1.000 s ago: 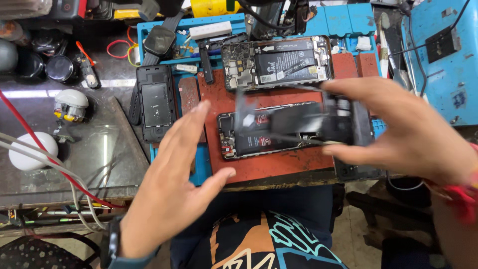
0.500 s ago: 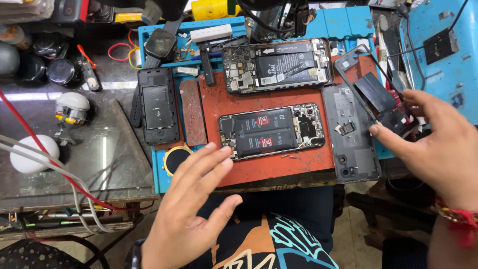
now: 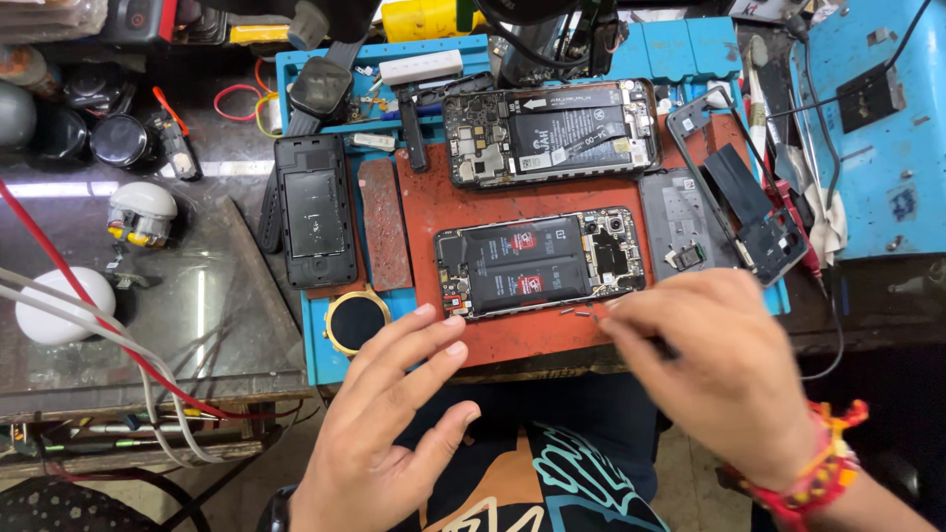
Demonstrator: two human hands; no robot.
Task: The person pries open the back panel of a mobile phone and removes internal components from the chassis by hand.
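**A:** In the head view, where is the work centred?

**B:** On the opened phone, which lies face down near the front edge of the red mat, back cover off, its dark battery and circuit board exposed. The left hand lies flat with fingers spread just off the phone's lower left corner, fingertips on the mat, gripping nothing.

**A:** And the right hand?

**B:** The right hand is just below the phone's lower right corner, fingers drawn together around something thin and dark. It is blurred, so I cannot tell whether that is a tool or a part. A few tiny loose pieces, perhaps screws, lie on the mat between the phone and those fingers.

**A:** How far along does it look?

**B:** My judgement: disassembly is well under way. The cover is already off, and the loose bits suggest fasteners are out. The battery and board still sit in the frame, so the inner work is not finished and closing up remains.

**A:** What else is on the worktop?

**B:** A second opened phone lies at the mat's back edge. A grey back cover rests at the mat's right edge, with a dark frame piece just beside it. To the left are a black phone shell, a reddish strip and a gold-rimmed watch near the blue tray's front left corner.
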